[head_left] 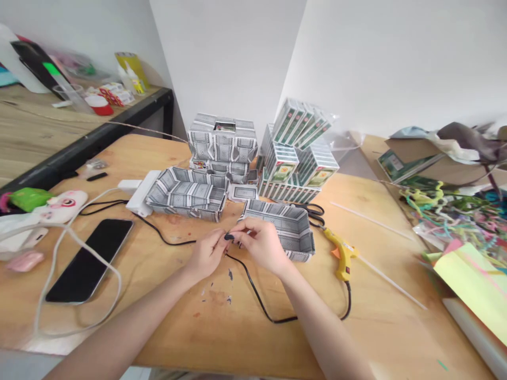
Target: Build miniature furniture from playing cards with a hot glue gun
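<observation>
My left hand (207,254) and my right hand (259,244) meet above the table, fingertips pinched together around a small dark piece (228,237). Its exact kind is too small to tell. Just behind my right hand stands an open box made of grey-patterned playing cards (295,232), partly hidden by that hand. To the left of it is another open card box (217,203) with folded cards (190,193) inside. A yellow glue gun (344,255) lies to the right of my right hand, its black cord passing beneath my right forearm.
Black-handled scissors (315,214) lie behind the glue gun. At the back stand a card-covered structure (224,140) and stacked card packs (283,163). A phone (91,261) and white cable (59,248) lie left, a white power strip (142,195) behind. Glue sticks (392,285) lie right.
</observation>
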The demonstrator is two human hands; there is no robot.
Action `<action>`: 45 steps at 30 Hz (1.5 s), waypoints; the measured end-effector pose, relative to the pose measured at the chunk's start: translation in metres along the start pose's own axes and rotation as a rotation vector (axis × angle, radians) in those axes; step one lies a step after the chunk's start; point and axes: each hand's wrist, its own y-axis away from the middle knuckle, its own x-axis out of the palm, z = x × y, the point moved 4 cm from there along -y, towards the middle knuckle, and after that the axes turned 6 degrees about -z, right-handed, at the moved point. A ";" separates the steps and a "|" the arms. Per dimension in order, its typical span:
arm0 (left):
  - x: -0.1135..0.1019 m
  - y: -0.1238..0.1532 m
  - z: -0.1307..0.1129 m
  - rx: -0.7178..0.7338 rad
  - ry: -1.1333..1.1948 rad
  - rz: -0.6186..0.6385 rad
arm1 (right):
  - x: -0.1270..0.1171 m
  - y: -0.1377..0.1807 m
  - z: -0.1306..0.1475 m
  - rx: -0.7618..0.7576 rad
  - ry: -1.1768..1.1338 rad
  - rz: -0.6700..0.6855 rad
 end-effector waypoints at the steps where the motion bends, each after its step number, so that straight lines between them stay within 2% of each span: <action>1: 0.001 0.000 -0.001 0.004 0.022 0.015 | 0.000 0.001 0.002 -0.026 0.040 -0.025; 6: 0.002 -0.001 -0.005 0.069 0.113 0.083 | -0.008 0.001 0.012 -0.134 0.147 -0.044; 9: 0.000 0.000 -0.006 0.102 0.117 0.086 | -0.022 -0.004 0.005 -0.026 0.040 -0.094; 12: -0.003 0.000 -0.004 0.071 0.015 0.012 | -0.040 -0.009 -0.007 0.102 -0.111 -0.203; 15: -0.003 0.000 -0.004 0.085 -0.122 -0.056 | -0.049 -0.011 -0.009 0.107 -0.092 -0.290; 17: -0.002 0.000 -0.008 0.148 -0.163 -0.082 | -0.048 -0.011 -0.005 0.058 -0.036 -0.240; 20: 0.000 0.001 -0.016 0.299 -0.168 -0.094 | -0.040 -0.010 0.002 -0.032 0.012 -0.083; 22: 0.001 0.003 -0.019 0.371 -0.161 -0.106 | -0.039 -0.010 0.002 -0.052 0.062 -0.045; 29: 0.002 0.004 -0.013 0.326 -0.141 -0.142 | -0.059 -0.015 -0.004 -0.020 0.174 -0.123; 36: 0.002 0.008 -0.010 0.378 -0.115 -0.151 | -0.072 -0.015 0.000 0.019 0.215 -0.162; 45: -0.003 0.005 -0.020 0.402 -0.106 -0.265 | -0.067 -0.004 0.007 0.043 0.293 -0.148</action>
